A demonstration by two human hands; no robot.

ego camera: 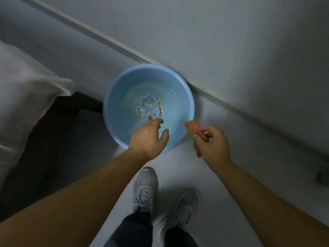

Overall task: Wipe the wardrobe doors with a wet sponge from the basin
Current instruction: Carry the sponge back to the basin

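Observation:
A light blue round basin (117, 90) stands on the floor against the foot of the white wardrobe door (231, 41). It holds shallow water over a cartoon print at its bottom. My right hand (212, 142) grips an orange sponge (192, 126) with a green scouring side, just off the basin's right rim. My left hand (150, 135) hovers over the near part of the basin, fingers relaxed and spread, holding nothing.
A bed with pale bedding (23, 90) fills the left side, its dark base (53, 132) close to the basin. My feet in white sneakers (145, 188) stand on the grey floor (222, 122) just behind the basin.

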